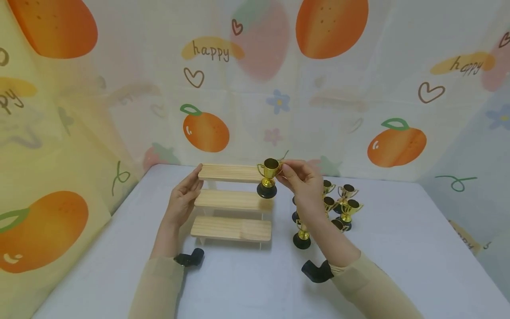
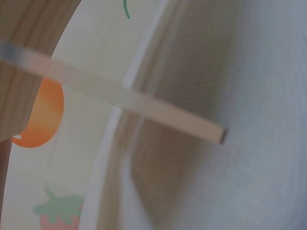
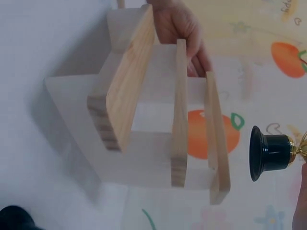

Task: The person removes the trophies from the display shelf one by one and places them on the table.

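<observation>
My right hand (image 1: 304,188) pinches a small gold trophy cup (image 1: 271,167) by one handle. The cup is upright, its black base overlapping the right ends of the top and middle shelves in the head view. In the right wrist view, the black base (image 3: 273,152) shows to the right of the shelves. A three-tier wooden display stand (image 1: 233,200) with white supports stands on the table. My left hand (image 1: 184,199) holds its left end, fingers at the top shelf and thumb by the middle one. The left wrist view shows a wooden shelf edge (image 2: 187,122) but no hand.
Several more gold trophies (image 1: 349,212) with black bases stand in a group right of the display stand, some hidden behind my right hand and forearm. A white cloth (image 1: 239,283) covers the table. A fruit-patterned curtain (image 1: 255,102) hangs behind it.
</observation>
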### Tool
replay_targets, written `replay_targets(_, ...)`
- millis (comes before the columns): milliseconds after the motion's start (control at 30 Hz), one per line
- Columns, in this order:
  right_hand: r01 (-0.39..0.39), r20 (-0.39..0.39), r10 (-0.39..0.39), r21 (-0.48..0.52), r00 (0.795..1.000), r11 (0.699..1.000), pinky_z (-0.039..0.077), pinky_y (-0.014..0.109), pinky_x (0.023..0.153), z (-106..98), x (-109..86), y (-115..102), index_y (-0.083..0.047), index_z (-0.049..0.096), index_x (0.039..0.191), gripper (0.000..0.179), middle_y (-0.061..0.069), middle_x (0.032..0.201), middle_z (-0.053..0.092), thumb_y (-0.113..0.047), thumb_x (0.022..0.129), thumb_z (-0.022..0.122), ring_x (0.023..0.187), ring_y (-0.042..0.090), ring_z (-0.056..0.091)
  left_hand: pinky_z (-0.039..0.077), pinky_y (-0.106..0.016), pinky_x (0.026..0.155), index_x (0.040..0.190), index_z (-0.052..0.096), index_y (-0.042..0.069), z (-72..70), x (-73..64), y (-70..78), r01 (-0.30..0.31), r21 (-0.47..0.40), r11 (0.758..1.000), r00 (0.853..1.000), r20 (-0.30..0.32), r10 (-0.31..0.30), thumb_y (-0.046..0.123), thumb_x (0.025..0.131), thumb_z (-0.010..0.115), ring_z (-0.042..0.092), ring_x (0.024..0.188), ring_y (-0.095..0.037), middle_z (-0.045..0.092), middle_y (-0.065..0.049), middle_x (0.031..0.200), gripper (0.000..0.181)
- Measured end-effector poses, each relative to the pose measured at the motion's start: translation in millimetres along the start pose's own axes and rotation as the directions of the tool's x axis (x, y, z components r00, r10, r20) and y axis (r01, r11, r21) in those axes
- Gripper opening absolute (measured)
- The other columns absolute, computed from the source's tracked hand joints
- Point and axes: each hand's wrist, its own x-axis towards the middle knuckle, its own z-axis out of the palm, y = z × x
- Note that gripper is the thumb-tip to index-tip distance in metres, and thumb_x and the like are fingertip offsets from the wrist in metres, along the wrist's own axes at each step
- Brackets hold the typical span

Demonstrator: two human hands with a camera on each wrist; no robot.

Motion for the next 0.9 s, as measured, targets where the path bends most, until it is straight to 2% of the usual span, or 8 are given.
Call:
replay_targets(400,-0.047,-0.092,0.044,-0.028,0.995,0.999,0.061,0.024,0.09,-42,-9.0,-6,-0.012,0.068,0.105,0.013,-0.005,0.096,0.07,-0.016,0.093,0.065,0.089,0.006,0.072,0.034,-0.012,0.117,0.154,0.022,-0.005,-0.6,0.7,-1.6,0.013,0.004,1.0,1.0,-0.018,-0.013,-0.018,0.093,0.04,0.043,0.139,0.005,0.026,-0.005,0.165,0.064)
replay_targets(600,-0.033,-0.105,0.029,-0.038,0.994,0.999,0.061,0.025,0.089,-59,-11.5,-11,-0.011,0.069,0.105,0.014,-0.006,0.095,0.071,-0.015,0.093,0.065,0.09,0.006,0.071,0.034,-0.012,0.118,0.153,0.022,-0.006,-1.7,-0.7,-1.5,0.009,0.007,1.0,1.0,-0.013,-0.009,-0.017,0.094,0.041,0.043,0.14,0.005,0.027,-0.004,0.165,0.063)
replay_targets(900,-0.049,-0.173,0.043,-0.032,0.984,0.998,0.061,0.021,0.086,-85,-19.6,-18,-0.009,0.07,0.106,0.015,-0.005,0.096,0.071,-0.013,0.093,0.065,0.088,0.006,0.071,0.032,-0.014,0.119,0.154,0.022,-0.004,-2.2,-0.4,0.5,0.017,0.026,1.0,1.0,0.003,-0.017,-0.015,0.096,0.04,0.039,0.143,0.004,0.023,-0.004,0.166,0.062)
